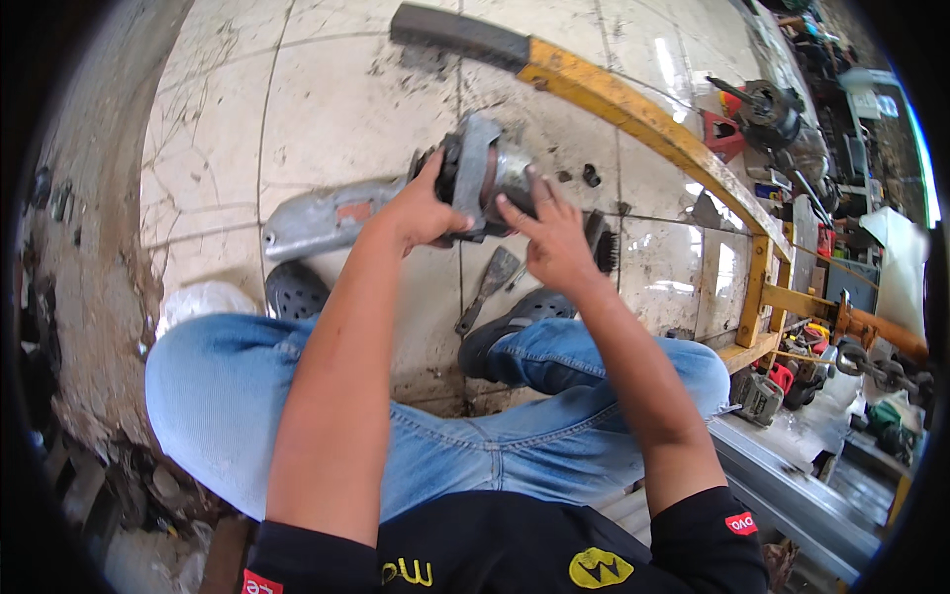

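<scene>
Metal housing [476,166] looks heavy, rigid — hold both flanks: left hand [424,208] clasps nine o'clock; right hand [556,238] touches three o'clock, grip unclear.

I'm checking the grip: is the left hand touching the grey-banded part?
Touching. The head view shows the left hand gripping the grey-banded part, thumb against its side.

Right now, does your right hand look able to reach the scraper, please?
Probably yes: the scraper lies uncovered on the tiles, near the right hand, though that hand touches the metal part.
</scene>
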The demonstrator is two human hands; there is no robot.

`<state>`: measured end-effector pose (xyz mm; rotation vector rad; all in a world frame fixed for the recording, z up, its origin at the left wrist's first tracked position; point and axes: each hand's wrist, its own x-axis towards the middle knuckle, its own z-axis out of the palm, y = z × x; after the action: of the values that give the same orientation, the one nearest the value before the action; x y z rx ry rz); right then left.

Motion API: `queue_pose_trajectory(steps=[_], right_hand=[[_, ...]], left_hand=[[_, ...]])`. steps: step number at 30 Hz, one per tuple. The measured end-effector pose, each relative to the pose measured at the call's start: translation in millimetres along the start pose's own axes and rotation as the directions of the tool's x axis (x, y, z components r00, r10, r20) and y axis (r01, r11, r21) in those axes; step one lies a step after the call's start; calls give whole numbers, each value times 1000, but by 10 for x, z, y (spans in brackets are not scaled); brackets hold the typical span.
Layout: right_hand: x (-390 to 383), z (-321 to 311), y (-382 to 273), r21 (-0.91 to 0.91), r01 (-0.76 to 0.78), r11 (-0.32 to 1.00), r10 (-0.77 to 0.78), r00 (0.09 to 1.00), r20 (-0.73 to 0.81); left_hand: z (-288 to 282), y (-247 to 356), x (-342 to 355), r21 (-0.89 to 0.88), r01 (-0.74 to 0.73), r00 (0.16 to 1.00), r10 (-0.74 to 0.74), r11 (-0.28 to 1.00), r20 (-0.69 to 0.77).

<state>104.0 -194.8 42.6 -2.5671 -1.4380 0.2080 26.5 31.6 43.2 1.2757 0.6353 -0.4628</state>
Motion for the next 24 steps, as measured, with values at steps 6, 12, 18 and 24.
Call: queue_pose_trajectory(steps=[6,12,18,24], right_hand=[[60,-35,-37,-65,-128,990,123,989,-79],[-22,-15,-72,-134,-109,985,110,994,-4],[-18,25,-253,-121,-166,979,160,986,-57],[121,-27,-288,-127,-228,965,219,972,-83]], left_hand=[[35,57,-2,-22,48,999,-48,999,1],[66,46,-6,-30,17,1000,-18,999,-6],[49,78,-19,-44,70,997,-69,997,19],[36,-7,26,-27,-29,999,28,999,-25]])
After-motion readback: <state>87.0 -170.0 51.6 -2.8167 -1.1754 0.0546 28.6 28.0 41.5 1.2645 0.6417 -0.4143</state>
